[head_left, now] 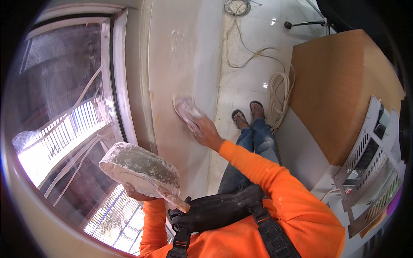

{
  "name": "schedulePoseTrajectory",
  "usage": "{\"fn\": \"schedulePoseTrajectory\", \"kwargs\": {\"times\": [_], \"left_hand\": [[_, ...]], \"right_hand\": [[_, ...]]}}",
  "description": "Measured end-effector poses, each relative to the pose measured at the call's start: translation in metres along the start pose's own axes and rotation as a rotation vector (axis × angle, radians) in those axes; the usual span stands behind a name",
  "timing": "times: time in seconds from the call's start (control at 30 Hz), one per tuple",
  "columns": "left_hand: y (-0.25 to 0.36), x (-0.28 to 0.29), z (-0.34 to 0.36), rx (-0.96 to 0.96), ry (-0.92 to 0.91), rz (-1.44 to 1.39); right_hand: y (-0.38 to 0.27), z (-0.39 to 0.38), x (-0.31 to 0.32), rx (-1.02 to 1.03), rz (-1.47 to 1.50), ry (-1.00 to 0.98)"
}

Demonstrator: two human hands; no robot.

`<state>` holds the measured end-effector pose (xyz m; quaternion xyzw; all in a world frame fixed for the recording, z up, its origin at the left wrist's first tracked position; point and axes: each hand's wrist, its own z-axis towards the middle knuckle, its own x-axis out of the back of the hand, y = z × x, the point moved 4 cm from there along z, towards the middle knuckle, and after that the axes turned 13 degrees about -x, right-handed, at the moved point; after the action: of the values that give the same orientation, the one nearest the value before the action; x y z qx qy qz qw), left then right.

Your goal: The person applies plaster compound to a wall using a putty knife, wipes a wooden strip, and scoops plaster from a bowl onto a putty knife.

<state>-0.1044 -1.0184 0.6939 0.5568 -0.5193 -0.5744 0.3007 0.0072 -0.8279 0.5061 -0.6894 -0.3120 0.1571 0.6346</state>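
Observation:
My left hand [138,194] is closed on a round, plaster-crusted pan [148,160], tilted beside the window. Pale, wet filler [131,176] coats its inside. A tool with a wooden handle [174,200] rests at the pan's near rim, its other end out of sight. Further forward, my right hand [208,134] grips a flat trowel [185,111] smeared white, its outline partly blurred. The trowel's far edge lies against the pale wall [176,73], where a raised white streak [174,39] shows higher up.
Left of the wall stands a framed window [69,103] with bars beyond it. Cables [279,92] lie coiled and trailing on the tiled floor [254,38]. A wooden cabinet [325,99] and a slotted metal rack [365,180] stand close on my right.

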Motion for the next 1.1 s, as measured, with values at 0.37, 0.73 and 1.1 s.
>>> {"fn": "schedulePoseTrajectory", "kwargs": {"times": [0.37,0.73,1.1], "left_hand": [[0.001,0.002,0.005,0.039,0.006,0.04],[-0.003,-0.022,-0.003,0.052,0.043,0.092],[0.001,-0.006,0.003,-0.007,-0.02,0.042]], "right_hand": [[0.061,0.214,0.093,-0.576,0.769,0.035],[-0.056,-0.006,0.063,-0.091,0.121,-0.256],[0.046,0.21,0.094,0.047,0.167,0.174]]}}
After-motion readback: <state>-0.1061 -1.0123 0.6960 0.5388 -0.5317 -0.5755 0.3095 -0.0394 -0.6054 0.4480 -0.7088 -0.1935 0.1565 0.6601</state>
